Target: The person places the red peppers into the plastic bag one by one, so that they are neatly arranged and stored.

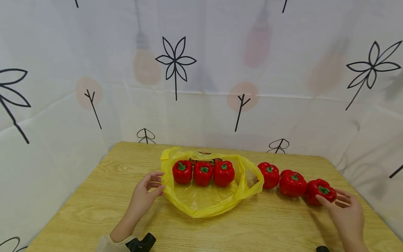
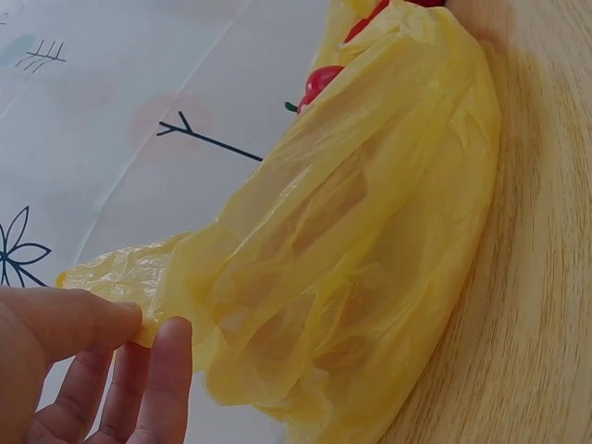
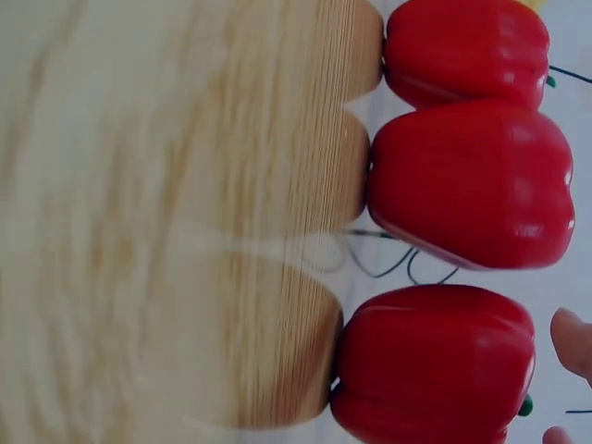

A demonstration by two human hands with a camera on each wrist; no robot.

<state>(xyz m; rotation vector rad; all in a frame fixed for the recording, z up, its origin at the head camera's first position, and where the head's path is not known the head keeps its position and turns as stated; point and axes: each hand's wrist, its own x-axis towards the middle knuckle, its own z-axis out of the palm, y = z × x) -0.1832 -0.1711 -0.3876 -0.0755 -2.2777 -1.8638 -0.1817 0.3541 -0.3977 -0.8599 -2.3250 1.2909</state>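
Wood table [image 1: 91, 210]: three peppers [image 1: 203, 174] inside yellow bag [image 1: 207, 199], three outside. Our left hand [image 1: 148, 187] at bag's rim, pinch unclear; right hand [image 1: 349, 211] loose about end pepper [image 1: 313, 190], ungripped. We risk glossy skin slipping, rim tug toppling bagged peppers.

Head view: set above the near side of the bench [image 1: 267, 227], facing forward and down to the patterned cloth [image 1: 204, 115]; widest coverage, taking in both wrist work areas. Left wrist view: close range, rolled sideways, looking past the left hand [image 1: 143, 192] along the bag [image 1: 201, 210]; both also appear in the head view. Right wrist view: close, low over the bench, rolled sideways, facing three peppers [image 1: 292, 183] shared with the head view. The yellow patch in its upper right corner is probably the bag.
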